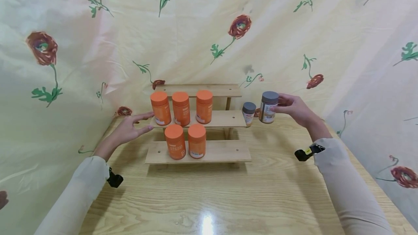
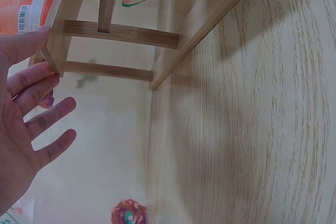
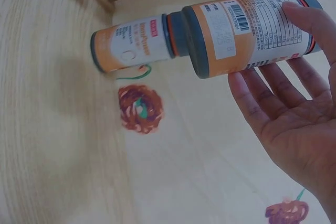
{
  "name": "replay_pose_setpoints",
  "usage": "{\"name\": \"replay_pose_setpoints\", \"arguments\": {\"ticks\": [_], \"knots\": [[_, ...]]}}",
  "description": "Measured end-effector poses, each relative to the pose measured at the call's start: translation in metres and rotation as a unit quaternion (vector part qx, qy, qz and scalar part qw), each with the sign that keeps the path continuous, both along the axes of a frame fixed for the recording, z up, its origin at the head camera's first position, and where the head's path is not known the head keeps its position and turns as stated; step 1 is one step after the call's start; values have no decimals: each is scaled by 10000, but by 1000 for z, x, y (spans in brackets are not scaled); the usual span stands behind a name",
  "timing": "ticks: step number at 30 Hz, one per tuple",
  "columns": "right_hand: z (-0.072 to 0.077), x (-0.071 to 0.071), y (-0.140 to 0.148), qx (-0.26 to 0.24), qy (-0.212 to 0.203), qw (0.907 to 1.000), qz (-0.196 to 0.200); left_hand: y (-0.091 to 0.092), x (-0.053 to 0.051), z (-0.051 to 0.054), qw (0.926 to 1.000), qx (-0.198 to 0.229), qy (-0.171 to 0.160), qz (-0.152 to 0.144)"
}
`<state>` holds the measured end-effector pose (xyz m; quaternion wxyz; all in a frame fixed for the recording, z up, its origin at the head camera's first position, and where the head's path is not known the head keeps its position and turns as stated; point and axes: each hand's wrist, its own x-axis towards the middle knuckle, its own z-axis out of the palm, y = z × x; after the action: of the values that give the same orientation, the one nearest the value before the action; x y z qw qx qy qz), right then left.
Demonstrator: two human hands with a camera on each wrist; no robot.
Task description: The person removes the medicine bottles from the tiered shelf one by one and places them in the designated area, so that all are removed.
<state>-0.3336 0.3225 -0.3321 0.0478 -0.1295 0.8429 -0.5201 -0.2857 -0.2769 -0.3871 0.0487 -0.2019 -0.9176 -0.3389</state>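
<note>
A stepped wooden rack (image 1: 225, 119) carries orange jars (image 1: 181, 108) on its middle and lowest tiers. My left hand (image 1: 130, 129) holds the left end of the middle board between thumb and fingers, the other fingers spread. In the left wrist view, the thumb (image 2: 31, 45) lies near an orange jar (image 2: 29, 11). At the right, my right hand (image 1: 294, 108) grips a grey-lidded jar (image 1: 268, 108), thumb on one side, fingers on the other. The right wrist view shows this jar (image 3: 247, 35) raised, its printed label visible. A smaller grey-lidded jar (image 1: 249, 113) stands beside the rack.
A wooden table (image 1: 209, 195) lies under everything. Flower-printed cloth (image 1: 196, 28) hangs behind and at both sides. The rack's top board (image 1: 202, 90) rises at the back, near the cloth.
</note>
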Motion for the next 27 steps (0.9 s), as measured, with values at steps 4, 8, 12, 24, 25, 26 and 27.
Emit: {"name": "replay_pose_setpoints", "arguments": {"ticks": [4,8,12,24,25,26,27], "knots": [[-7,-3,4,44,-108,9999,-101,1,0,0,10000,-32,-3,18],[-15,-7,7,-5,-126,9999,-98,1,1,1,10000,-17,-18,26],[-25,-13,10,-116,-87,9999,28,2,1,2,10000,-28,-18,30],[-52,-23,13,-286,-165,9994,-68,2,2,2,10000,-10,-24,40],[-54,-24,12,-329,-172,9993,-65,2,2,2,10000,-6,-25,38],[-56,-24,12,-355,-176,9992,-64,2,2,2,10000,-7,-23,33],[-58,-25,11,-370,-192,9991,-77,2,2,2,10000,-11,-20,31]]}}
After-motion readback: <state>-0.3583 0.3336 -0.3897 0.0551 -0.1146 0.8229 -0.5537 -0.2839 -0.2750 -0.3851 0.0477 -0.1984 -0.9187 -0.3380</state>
